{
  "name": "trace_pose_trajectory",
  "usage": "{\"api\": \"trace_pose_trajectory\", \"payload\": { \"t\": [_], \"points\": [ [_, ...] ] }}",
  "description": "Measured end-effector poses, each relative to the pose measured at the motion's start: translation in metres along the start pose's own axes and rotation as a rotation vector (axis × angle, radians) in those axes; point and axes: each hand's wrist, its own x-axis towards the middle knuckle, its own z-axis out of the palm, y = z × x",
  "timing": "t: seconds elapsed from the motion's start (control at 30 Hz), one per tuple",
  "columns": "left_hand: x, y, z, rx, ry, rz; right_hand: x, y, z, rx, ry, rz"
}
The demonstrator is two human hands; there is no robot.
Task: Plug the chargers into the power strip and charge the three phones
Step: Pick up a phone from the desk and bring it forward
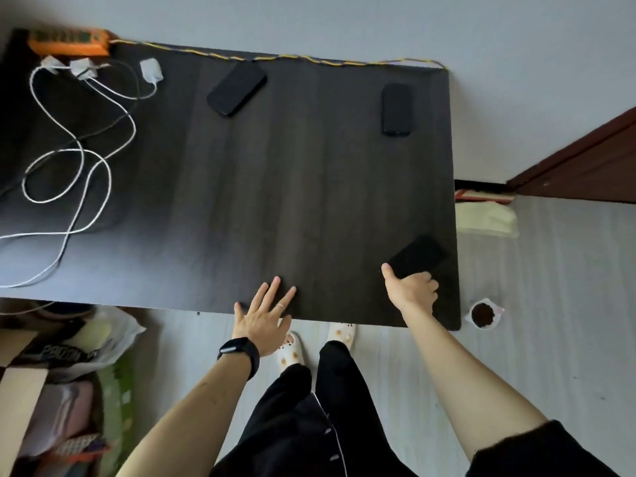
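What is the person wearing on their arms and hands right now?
The left hand has a thin ring on one finger and a black smartwatch with a dark band on the wrist. The right hand shows no jewellery. Both forearms are bare; a black sleeve shows at the right upper arm.

Dark wood-grain table is filling most of the view, w/ soft light glaring off its near-left part. Pale grey floor is showing near and right; plain grey wall is running along the far side. Brown door is sitting at right. Cardboard box and plastic bag are crowding the near-left corner. Small cup of brown bits is resting on the floor, right of the table.
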Motion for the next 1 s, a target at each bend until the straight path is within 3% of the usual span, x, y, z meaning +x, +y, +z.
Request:
{"api": "trace_pose_trajectory", "payload": {
  "t": [0.13, 0.4, 0.63, 0.8, 0.87, 1.0],
  "points": [
    [-0.001, 0.004, 0.004, -0.019, -0.016, -0.036, 0.014, -0.015, -0.007, 0.086, -0.008, 0.172],
    [0.000, 0.012, 0.005, 0.004, -0.020, -0.087, 0.035, -0.010, -0.013, 0.129, -0.094, 0.182],
    [-0.001, 0.024, -0.012, -0.055, -0.088, -0.122, 0.035, 0.009, -0.023, 0.077, -0.197, -0.002],
    [-0.002, 0.019, -0.025, -0.144, -0.061, -0.129, 0.017, 0.013, -0.010, 0.277, -0.347, -0.128],
    [-0.004, 0.014, -0.032, -0.252, -0.041, -0.165, 0.001, 0.006, 0.001, 0.245, -0.388, -0.207],
    [-0.014, -0.009, -0.048, -0.721, 0.001, -0.301, -0.051, -0.021, 0.030, 0.188, -0.513, -0.390]
  ]
}}
